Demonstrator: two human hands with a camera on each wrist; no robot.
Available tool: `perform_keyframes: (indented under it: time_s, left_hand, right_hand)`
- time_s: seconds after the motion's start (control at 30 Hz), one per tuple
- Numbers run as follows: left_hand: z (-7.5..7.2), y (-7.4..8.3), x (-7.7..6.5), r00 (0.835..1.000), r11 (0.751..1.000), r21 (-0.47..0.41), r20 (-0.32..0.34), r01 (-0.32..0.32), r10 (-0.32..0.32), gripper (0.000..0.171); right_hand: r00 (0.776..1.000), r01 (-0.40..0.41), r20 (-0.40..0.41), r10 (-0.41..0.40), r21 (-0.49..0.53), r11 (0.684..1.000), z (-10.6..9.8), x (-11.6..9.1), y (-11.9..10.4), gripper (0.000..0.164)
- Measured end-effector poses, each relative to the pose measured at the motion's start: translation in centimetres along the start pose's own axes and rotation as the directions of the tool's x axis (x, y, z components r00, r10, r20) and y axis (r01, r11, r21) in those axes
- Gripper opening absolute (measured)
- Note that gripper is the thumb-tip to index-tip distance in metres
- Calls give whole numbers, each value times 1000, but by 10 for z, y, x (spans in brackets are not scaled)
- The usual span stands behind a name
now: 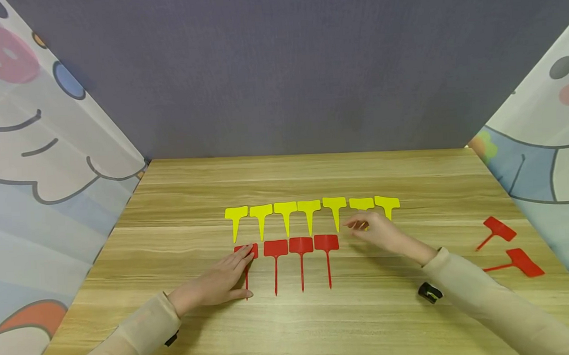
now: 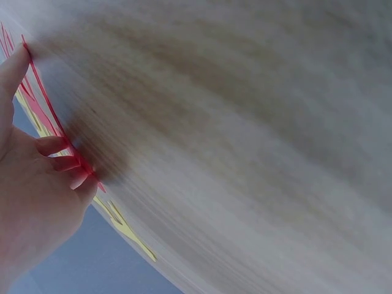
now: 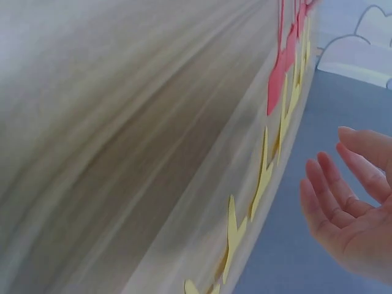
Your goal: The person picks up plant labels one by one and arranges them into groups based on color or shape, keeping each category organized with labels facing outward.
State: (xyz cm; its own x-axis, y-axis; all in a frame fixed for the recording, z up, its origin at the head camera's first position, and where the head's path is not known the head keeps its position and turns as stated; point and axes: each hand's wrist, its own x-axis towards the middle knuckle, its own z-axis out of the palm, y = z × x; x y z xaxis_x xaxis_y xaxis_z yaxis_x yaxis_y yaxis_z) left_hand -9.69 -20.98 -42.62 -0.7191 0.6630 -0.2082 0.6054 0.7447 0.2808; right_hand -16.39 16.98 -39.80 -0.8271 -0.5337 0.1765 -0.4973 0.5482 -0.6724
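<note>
A row of several yellow T-shaped plant labels (image 1: 286, 208) lies on the wooden table, stems toward me. Nearer to me is a row of several red plant labels (image 1: 300, 245). My left hand (image 1: 222, 278) rests its straight fingers on the head of the leftmost red label (image 1: 255, 251), with the thumb by its stem tip. In the left wrist view the fingers (image 2: 58, 146) touch that label's edge. My right hand (image 1: 374, 229) hovers by the yellow labels toward the right end, partly covering two of them. Its fingers (image 3: 334, 199) are loosely bent, holding nothing.
Two more red labels (image 1: 499, 228) lie apart on the right side of the table (image 1: 320, 329). A small black object (image 1: 430, 293) shows beside the right sleeve. A grey panel (image 1: 299, 71) stands behind the table, with cartoon-printed sheets (image 1: 10, 237) at both sides.
</note>
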Motion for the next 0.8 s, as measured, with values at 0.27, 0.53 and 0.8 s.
perform_keyframes:
  time_s: [0.27, 0.53, 0.8]
  left_hand:
    - [0, 1, 1, 1000, 1000, -2, 17, 10, -10, 82]
    - [1, 1, 1, 1000, 1000, 17, 11, 7, -7, 82]
    - [0, 1, 1, 1000, 1000, 18, 7, 2, -2, 83]
  right_hand:
    - [996, -83, -22, 83, -19, 996, -16, -13, 3, 20]
    - [993, -91, -72, 89, -28, 995, -35, -30, 9, 22]
    - [988, -58, -148, 51, -41, 998, -53, -44, 16, 21]
